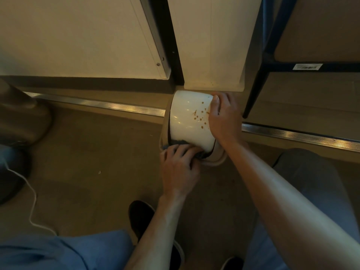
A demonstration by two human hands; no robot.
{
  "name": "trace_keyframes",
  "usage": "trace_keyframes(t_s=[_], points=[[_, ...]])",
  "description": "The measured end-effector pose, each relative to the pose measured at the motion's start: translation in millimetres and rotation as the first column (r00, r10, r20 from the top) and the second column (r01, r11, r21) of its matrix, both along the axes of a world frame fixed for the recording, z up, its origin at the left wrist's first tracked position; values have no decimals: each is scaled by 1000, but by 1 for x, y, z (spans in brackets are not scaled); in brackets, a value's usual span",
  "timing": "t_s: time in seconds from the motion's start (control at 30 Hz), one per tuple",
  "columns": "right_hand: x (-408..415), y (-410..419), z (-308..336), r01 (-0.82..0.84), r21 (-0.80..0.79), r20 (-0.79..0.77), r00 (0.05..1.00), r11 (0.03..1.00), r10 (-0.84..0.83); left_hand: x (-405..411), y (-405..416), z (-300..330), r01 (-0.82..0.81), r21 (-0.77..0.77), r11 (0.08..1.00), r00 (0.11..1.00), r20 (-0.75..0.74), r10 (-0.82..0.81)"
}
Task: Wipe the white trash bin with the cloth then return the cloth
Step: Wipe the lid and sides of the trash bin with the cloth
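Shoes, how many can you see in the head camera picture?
2. One dark shoe sits on the floor between the forearms, below the left hand; the other shoe is cut off at the bottom edge, partly hidden under the right forearm.

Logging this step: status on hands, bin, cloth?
Left hand presses cloth at bin's lower edge. Right hand steadies bin. Brown spots unwiped. Nothing blocking.
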State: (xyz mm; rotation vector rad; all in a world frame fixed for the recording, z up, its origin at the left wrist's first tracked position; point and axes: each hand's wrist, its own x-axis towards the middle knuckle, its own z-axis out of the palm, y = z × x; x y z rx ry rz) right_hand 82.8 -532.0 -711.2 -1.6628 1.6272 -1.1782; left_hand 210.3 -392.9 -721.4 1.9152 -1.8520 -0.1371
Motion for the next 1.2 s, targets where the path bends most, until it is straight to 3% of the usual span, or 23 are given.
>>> trace_keyframes(t_s=[0.13, 0.23, 0.33, 0.5, 0.7, 1.03, 1.2], points=[[2, 0, -1, 10, -2, 8, 1000, 1000, -10, 8, -4, 6, -101, 47, 994, 995, -17, 102], [2, 1, 1, 16, -6, 3, 1000, 1000, -16, -17, 1, 7, -6, 81, 997, 999, -46, 10], [2, 2, 2, 20, 8, -4, 1000, 1000, -20, -14, 2, 5, 47, 31, 998, 994, -96, -44], [3, 3, 3, 28, 17, 9, 1000, 999, -29, 6, 1, 13, -64, -34, 997, 952, -303, 51], [1, 2, 3, -6, 48, 93, 996, 999, 1, 3, 3, 34, -125, -133, 983, 882, -469, 49], [-11, -5, 30, -165, 306, 302, 951, 938, 68, -6, -10, 84, -140, -248, 959, 767, -640, -53], [-30, 9, 62, -172, 210, 281, 954, 962, 109, -15, -24, 101, -110, -260, 959, 743, -662, -94]])
